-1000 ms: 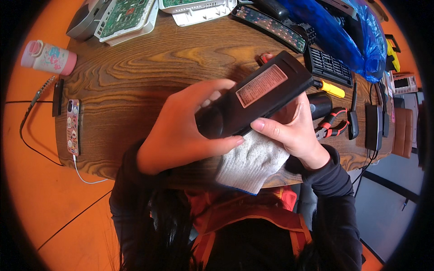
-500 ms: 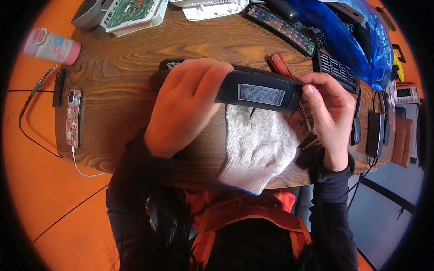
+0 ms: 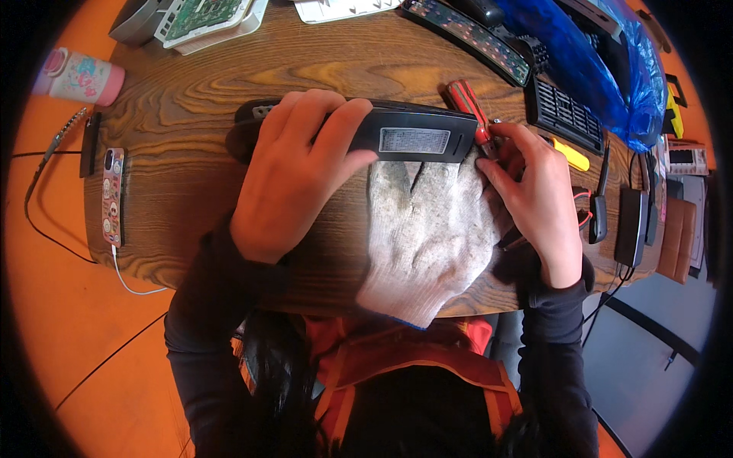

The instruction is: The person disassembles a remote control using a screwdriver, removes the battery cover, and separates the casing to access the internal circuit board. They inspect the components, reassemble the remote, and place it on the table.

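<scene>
Head view has the left grip point(image 3: 294, 175) closed on a black device point(image 3: 416, 140) over the bench point(image 3: 183, 183), beyond the near-edge glove point(image 3: 427, 229), and the right grip point(image 3: 538, 183) at a red screwdriver point(image 3: 463, 99), hold unclear.

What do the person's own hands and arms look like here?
The left hand and right hand are bare, without gloves. Long, dark, plain-looking sleeves cover both forearms and end near the wrists. No watch or bracelet shows.

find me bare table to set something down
Bare wood lies between the phone and left hand, and between the black device and white cover. The right side is crowded: yellow handle, blue bag, black power brick.
</scene>
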